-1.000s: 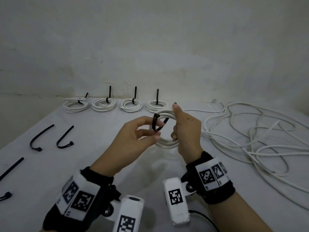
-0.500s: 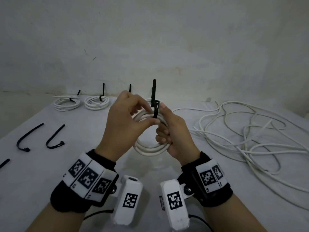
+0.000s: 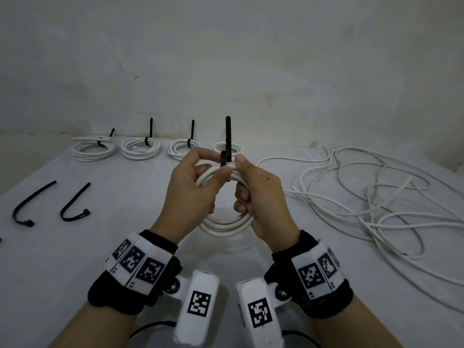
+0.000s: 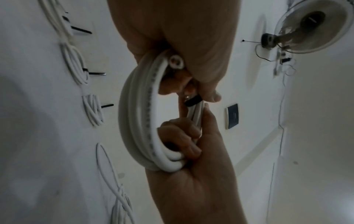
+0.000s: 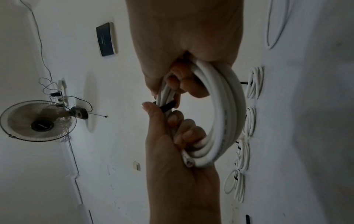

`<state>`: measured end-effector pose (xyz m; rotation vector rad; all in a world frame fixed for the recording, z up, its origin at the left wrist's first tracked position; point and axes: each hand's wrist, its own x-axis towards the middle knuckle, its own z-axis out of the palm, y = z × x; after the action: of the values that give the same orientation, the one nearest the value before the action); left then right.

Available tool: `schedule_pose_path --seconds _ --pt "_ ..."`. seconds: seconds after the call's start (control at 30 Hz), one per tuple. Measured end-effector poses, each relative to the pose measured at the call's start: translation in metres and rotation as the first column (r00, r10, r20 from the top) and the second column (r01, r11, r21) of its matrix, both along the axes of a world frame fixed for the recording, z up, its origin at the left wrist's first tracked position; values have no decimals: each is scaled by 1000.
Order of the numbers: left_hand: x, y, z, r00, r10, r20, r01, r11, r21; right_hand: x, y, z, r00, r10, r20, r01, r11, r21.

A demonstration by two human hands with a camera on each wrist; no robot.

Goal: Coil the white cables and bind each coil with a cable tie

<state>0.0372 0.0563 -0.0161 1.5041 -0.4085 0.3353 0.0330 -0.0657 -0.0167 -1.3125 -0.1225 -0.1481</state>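
Note:
Both hands hold a white cable coil (image 3: 226, 224) upright above the table. A black cable tie (image 3: 226, 156) wraps its top strands, and the tie's tail stands straight up. My left hand (image 3: 216, 167) grips the coil's top left, pinching it just below the tie's head. My right hand (image 3: 261, 187) curls its fingers round the right side, thumb beside the tie. The left wrist view shows the coil (image 4: 134, 113), the tie's band (image 4: 192, 102) and a cut cable end under the left palm. The right wrist view shows the same coil (image 5: 229, 106) and tie (image 5: 168, 106).
Several tied coils (image 3: 140, 149) lie in a row at the back by the wall. A loose tangle of white cable (image 3: 376, 197) covers the table's right side. Spare black ties (image 3: 75, 204) lie at the left near the table's edge (image 3: 22, 189).
A second ago the left hand held the tie as an open loop at the coil. Now the tie is closed round the strands with its tail upright, and both hands sit closer together.

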Motion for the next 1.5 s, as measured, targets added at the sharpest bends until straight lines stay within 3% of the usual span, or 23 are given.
schedule_pose_path --seconds 0.3,0.5,0.67,0.87,1.37,1.5 --pt "-3 10 -1 990 -125 -72 123 992 -29 4 -11 2 997 68 -38 -72 990 -121" --pt "-6 8 -3 967 -217 -134 220 975 7 6 -22 7 984 -52 169 47 998 32" --pt "-9 9 1 980 -193 -49 194 981 24 5 -24 9 932 -157 326 194 977 -84" --pt "-8 10 0 985 -169 -20 170 984 46 8 -28 6 910 -43 412 182 935 -305" --pt "-7 9 -3 978 -176 -110 183 981 59 13 -27 -1 899 -3 438 155 937 -312" --pt "-11 5 0 985 -169 -38 171 983 70 11 -30 2 896 10 443 154 930 -332"
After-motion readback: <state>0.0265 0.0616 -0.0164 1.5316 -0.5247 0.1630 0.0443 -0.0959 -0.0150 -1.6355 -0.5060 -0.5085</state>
